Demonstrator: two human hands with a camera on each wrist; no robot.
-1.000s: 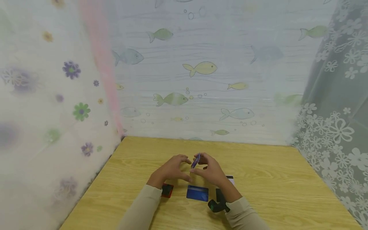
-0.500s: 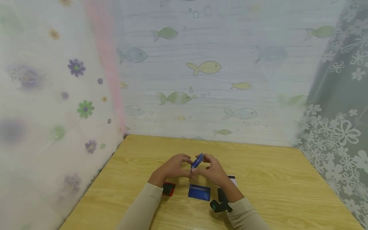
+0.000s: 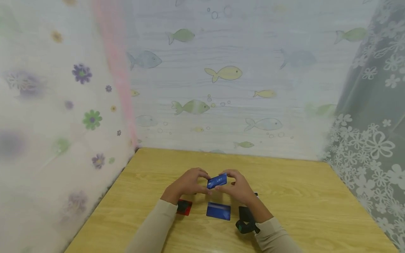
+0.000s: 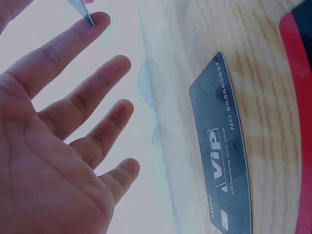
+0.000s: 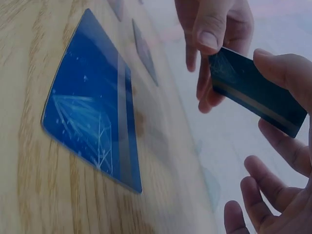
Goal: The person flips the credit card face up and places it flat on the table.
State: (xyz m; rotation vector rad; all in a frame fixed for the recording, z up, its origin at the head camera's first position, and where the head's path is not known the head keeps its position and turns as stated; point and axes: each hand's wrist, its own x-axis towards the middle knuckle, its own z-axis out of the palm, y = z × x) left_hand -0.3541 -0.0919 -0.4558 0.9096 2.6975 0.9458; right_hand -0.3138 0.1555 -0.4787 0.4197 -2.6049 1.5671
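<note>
Both hands hold a blue bank-style card (image 3: 217, 181) raised over the table, its chip and white lettering showing in the head view. My right hand (image 3: 236, 184) pinches it between thumb and index finger along its long edges. At the opposite end, my left hand (image 3: 189, 184) pinches a corner; the left wrist view shows that corner (image 4: 87, 13) on the index fingertip. In the right wrist view the card's striped back (image 5: 258, 90) is visible. Below the hands, a second blue card (image 3: 218, 211) lies stripe side up on the table.
A black VIP card (image 4: 219, 146) lies beyond the left palm, mostly hidden in the head view. Near the left wrist is a red-edged item (image 3: 188, 208). By the right wrist lie a dark flat piece (image 3: 245, 212) and a black wrist camera (image 3: 245, 227). Printed curtains surround the wooden table (image 3: 300, 196).
The held card has turned from nearly edge-on to showing its lettered front. The left fingers have come onto its left end, and the right hand has shifted slightly right.
</note>
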